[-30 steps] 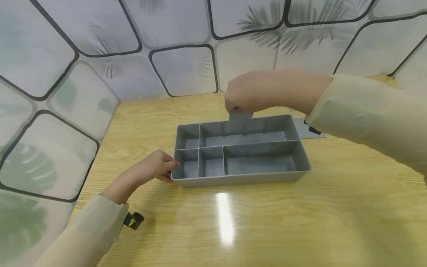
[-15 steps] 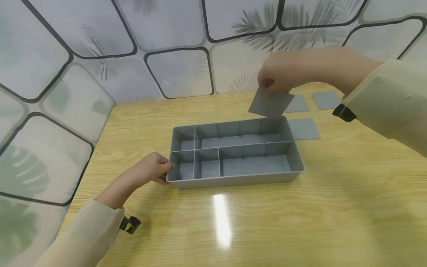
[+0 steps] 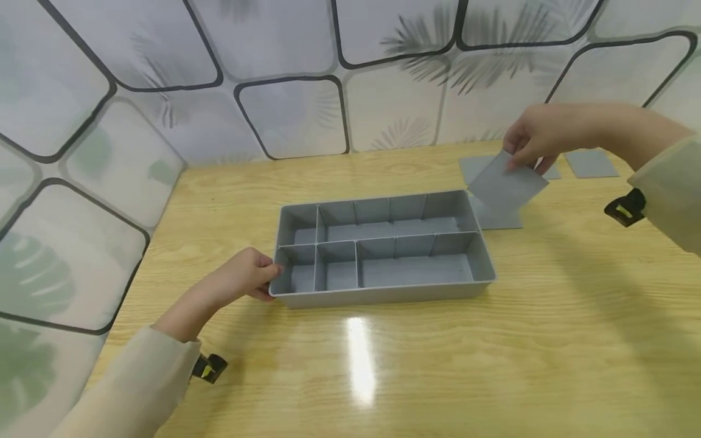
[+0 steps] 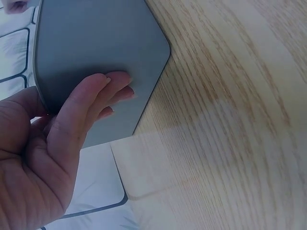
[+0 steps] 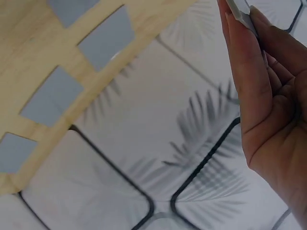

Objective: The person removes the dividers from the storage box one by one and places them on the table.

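While the left hand (image 3: 246, 274) pinches the left end wall of the grey tray (image 3: 383, 296), thumb over the rim and fingers along the outside, I log one change: the right hand (image 3: 539, 134), gripping a thin grey plate (image 3: 509, 185) by its upper part, has shifted from over the tray's back row to past its right end. For the work in hand, I read this as one divider clear of the compartments and back among the spares. Item: tray, upright, mid-tabletop (image 3: 438, 365), split lengthwise; back row, one small cell and one long; front row, two small and one long. Item: loose panels lying flat, a near panel (image 3: 506, 222) just right of the tray, a far panel (image 3: 592, 163) farther right, others part-hidden. Edges: the plate is tilted, its left corner meeting the tray's back right corner in my head view; actual contact, I cannot tell. Patterned backdrop (image 3: 394, 103) bounds the rear and left. Room: widest on the wood in front of the tray, tightest among the panels.
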`<state>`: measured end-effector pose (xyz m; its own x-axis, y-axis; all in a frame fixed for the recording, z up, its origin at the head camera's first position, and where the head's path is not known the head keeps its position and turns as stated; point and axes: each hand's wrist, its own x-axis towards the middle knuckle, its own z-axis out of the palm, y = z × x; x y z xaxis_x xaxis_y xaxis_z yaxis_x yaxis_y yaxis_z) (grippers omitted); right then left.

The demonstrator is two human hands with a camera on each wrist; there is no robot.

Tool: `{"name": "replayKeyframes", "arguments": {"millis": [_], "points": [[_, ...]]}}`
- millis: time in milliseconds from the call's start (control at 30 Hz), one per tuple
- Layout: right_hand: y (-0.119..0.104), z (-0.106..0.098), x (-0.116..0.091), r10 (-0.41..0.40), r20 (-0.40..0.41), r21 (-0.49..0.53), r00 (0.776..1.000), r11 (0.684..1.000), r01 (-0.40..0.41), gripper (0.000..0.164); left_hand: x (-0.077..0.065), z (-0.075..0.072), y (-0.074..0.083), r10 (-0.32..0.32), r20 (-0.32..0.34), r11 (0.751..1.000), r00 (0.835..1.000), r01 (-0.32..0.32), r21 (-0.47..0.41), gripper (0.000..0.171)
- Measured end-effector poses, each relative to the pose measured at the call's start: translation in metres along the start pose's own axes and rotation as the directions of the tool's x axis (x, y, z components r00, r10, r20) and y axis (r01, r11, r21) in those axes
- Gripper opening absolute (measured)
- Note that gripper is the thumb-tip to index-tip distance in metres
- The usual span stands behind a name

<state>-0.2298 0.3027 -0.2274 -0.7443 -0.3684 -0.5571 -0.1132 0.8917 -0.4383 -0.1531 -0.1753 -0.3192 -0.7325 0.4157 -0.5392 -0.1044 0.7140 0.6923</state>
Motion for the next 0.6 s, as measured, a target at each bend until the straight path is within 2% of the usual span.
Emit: {"name": "replayKeyframes", "arguments": {"millis": [300,600], "points": [[0.056,0.010,-0.008,0.106,-0.019,0.130,0.994,0.986,-0.102,0.028,0.001,0.002,-0.001,0.005,0.011,1.000,1.000,-0.005,-0.027,0.036],[0.101,0.015,-0.016,0.250,0.075,0.242,0.965,0.934,-0.261,0.023,0.000,0.005,-0.003,0.007,-0.012,0.998,1.000,-0.008,-0.069,0.026]]}}
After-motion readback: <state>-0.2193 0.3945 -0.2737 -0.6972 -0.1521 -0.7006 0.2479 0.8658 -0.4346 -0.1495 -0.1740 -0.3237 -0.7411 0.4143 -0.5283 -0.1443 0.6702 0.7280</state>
